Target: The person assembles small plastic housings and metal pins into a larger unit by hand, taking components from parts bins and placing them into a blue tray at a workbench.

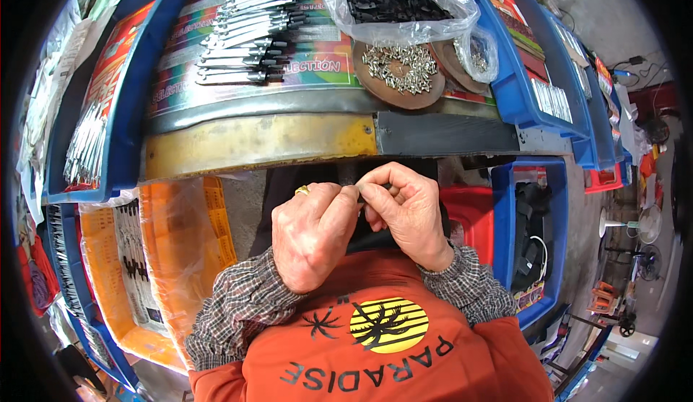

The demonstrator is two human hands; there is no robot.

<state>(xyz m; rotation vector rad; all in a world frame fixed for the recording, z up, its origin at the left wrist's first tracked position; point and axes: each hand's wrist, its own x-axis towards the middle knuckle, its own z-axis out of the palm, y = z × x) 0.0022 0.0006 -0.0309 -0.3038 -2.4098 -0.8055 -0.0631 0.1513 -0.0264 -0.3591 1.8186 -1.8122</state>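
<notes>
Above my lap, just below the table's front edge, my left hand [312, 232] and my right hand [408, 215] meet at the fingertips. Both are closed in a pinch; whatever they hold is hidden or too small to make out. The left hand wears a gold-coloured ring [302, 189]. Beyond them on the table lie rows of slim silver metal pieces [242, 41] with dark ends. To their right, small silver metal parts [401, 68] sit on a round brown dish [393, 98], in front of a clear plastic bag [332, 1] of black parts [390, 1].
The table edge [260, 139] runs across in front of me. A blue tray [124, 113] with silver pieces stands left, and another blue tray [516, 98] right. Lower down are an orange crate [184, 243], a red bin [473, 218] and a blue crate [504, 236] holding black items.
</notes>
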